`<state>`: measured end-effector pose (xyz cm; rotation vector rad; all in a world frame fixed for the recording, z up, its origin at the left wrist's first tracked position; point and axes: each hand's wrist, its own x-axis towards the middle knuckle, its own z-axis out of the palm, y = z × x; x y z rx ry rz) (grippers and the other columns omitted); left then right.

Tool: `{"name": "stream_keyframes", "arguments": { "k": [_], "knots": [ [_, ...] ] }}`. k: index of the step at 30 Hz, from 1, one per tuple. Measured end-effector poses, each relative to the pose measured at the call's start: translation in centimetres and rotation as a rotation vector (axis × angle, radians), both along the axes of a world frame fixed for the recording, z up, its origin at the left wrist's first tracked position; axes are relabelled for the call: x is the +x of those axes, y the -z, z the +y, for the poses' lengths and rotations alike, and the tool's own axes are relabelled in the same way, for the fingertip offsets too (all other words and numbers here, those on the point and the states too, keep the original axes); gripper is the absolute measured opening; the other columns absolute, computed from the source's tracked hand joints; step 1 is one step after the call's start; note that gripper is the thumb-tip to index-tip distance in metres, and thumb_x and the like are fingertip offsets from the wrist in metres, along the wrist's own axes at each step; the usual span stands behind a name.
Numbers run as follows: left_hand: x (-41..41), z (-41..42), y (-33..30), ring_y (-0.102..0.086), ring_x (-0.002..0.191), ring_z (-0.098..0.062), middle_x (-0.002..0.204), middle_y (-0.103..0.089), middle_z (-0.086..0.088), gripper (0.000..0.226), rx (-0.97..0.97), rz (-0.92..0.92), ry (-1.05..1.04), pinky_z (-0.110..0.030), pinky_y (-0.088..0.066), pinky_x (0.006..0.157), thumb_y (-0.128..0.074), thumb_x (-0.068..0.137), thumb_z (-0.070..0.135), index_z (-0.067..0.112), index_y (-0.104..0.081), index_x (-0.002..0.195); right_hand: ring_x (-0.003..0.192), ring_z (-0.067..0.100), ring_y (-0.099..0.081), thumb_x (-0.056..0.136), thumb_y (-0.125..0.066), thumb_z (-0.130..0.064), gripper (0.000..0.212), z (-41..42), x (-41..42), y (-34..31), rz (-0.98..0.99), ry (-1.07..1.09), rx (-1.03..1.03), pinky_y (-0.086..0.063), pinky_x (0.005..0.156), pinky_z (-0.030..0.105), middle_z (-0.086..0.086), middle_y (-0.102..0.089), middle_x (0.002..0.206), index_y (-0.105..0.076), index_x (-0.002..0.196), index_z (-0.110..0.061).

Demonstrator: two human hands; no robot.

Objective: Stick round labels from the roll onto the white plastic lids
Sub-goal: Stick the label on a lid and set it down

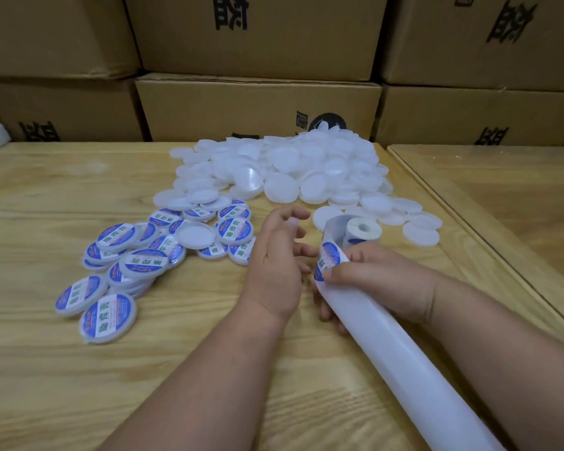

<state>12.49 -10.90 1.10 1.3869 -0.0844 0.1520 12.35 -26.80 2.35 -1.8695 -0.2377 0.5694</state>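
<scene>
Wooden table (62,196) with the heap of unlabelled white lids (290,167) toward its far edge and labelled lids (137,255) left of centre. The spent backing strip (388,353) trails to the near right corner from the label roll (362,231). Right hand (381,281) pinches the strip at a blue round label (328,260); left hand (280,255), fingers loosely spread, apparently holds nothing. Bend the strip sharply so the label's edge lifts cleanly.
</scene>
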Motion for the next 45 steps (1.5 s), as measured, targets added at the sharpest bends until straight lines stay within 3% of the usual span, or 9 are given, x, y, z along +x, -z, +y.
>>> {"name": "stream_keyframes", "arguments": {
  "k": [3, 6, 12, 17, 22, 29, 34, 40, 45],
  "knots": [
    [0.0, 0.1, 0.0, -0.059, 0.056, -0.01, 0.077, -0.059, 0.008, 0.016, 0.032, 0.02, 0.036, -0.022, -0.042, 0.048, -0.055, 0.093, 0.042, 0.028, -0.057, 0.087, 0.068, 0.023, -0.042, 0.077, -0.062, -0.032, 0.045, 0.3, -0.4, 1.5, -0.358, 0.146, 0.042, -0.031, 0.067, 0.04, 0.014, -0.049, 0.069, -0.052, 0.075, 0.012],
    [-0.1, 0.0, 0.4, -0.058, 0.052, -0.007, 0.073, -0.06, 0.012, 0.019, 0.171, -0.056, 0.136, -0.021, -0.046, 0.051, -0.071, 0.09, 0.021, 0.027, -0.054, 0.086, 0.066, 0.031, -0.044, 0.083, -0.06, -0.016, 0.024, 0.4, -1.0, 2.1, -0.444, 0.15, 0.146, -0.035, 0.069, 0.039, 0.028, -0.052, 0.068, -0.053, 0.067, 0.001],
    [0.1, 0.3, 0.5, -0.057, 0.06, -0.005, 0.07, -0.061, 0.013, 0.021, 0.22, -0.064, 0.278, -0.017, -0.047, 0.06, -0.069, 0.09, 0.007, 0.025, -0.058, 0.087, 0.063, 0.012, -0.046, 0.082, -0.066, -0.018, 0.017, -0.2, -0.9, 2.2, -0.406, 0.145, 0.191, -0.037, 0.057, 0.025, 0.001, -0.053, 0.064, -0.061, 0.069, -0.008],
    [0.5, 0.9, 0.2, -0.06, 0.077, -0.013, 0.085, -0.066, 0.006, 0.017, 0.226, -0.019, 0.363, -0.035, -0.051, 0.078, -0.078, 0.077, 0.031, 0.033, -0.064, 0.087, 0.063, 0.018, -0.054, 0.079, -0.072, -0.021, 0.006, -1.0, -0.8, 1.8, -0.244, 0.19, 0.294, -0.043, 0.055, 0.024, 0.009, -0.063, 0.07, -0.074, 0.077, -0.015],
    [0.8, 1.4, 0.2, -0.058, 0.079, -0.015, 0.086, -0.065, 0.006, 0.019, 0.177, 0.008, 0.431, -0.035, -0.048, 0.079, -0.081, 0.077, 0.029, 0.034, -0.067, 0.089, 0.042, 0.009, -0.05, 0.078, -0.066, -0.016, 0.012, -1.2, -0.7, 1.5, -0.211, 0.209, 0.321, -0.04, 0.04, 0.019, -0.003, -0.056, 0.054, -0.075, 0.077, -0.022],
    [1.1, 1.4, 0.4, -0.063, 0.074, -0.012, 0.084, -0.069, 0.003, 0.017, 0.169, 0.022, 0.435, -0.023, -0.054, 0.071, -0.079, 0.082, 0.021, 0.026, -0.069, 0.096, 0.064, 0.007, -0.053, 0.066, -0.087, -0.032, 0.027, -0.6, -1.6, 1.3, -0.349, 0.143, 0.15, -0.047, 0.061, 0.018, -0.008, -0.06, 0.067, -0.065, 0.073, -0.018],
    [1.1, 1.5, 0.3, -0.061, 0.07, -0.012, 0.081, -0.069, 0.004, 0.018, 0.178, 0.03, 0.47, -0.027, -0.052, 0.072, -0.078, 0.079, 0.026, 0.029, -0.07, 0.095, 0.06, 0.005, -0.055, 0.087, -0.079, -0.008, 0.013, -1.2, -1.5, 0.9, -0.259, 0.126, 0.167, -0.045, 0.055, 0.016, -0.002, -0.063, 0.066, -0.074, 0.076, -0.013],
    [1.0, 1.6, 0.3, -0.059, 0.073, -0.007, 0.083, -0.066, 0.01, 0.022, 0.216, 0.012, 0.494, -0.02, -0.051, 0.071, -0.082, 0.077, 0.024, 0.037, -0.071, 0.093, 0.078, 0.024, -0.065, 0.077, -0.075, -0.021, 0.007, -1.8, -1.1, 0.9, -0.166, 0.164, 0.232, -0.051, 0.073, 0.04, 0.015, -0.074, 0.085, -0.079, 0.083, -0.021],
    [1.2, 1.7, 0.4, -0.061, 0.076, -0.007, 0.085, -0.067, 0.01, 0.023, 0.221, 0.015, 0.476, -0.022, -0.053, 0.074, -0.081, 0.079, 0.025, 0.037, -0.071, 0.095, 0.07, 0.012, -0.067, 0.079, -0.075, -0.02, 0.008, -2.1, -1.0, 1.0, -0.119, 0.158, 0.324, -0.054, 0.062, 0.022, 0.006, -0.074, 0.081, -0.079, 0.086, -0.02]
  ]
}}
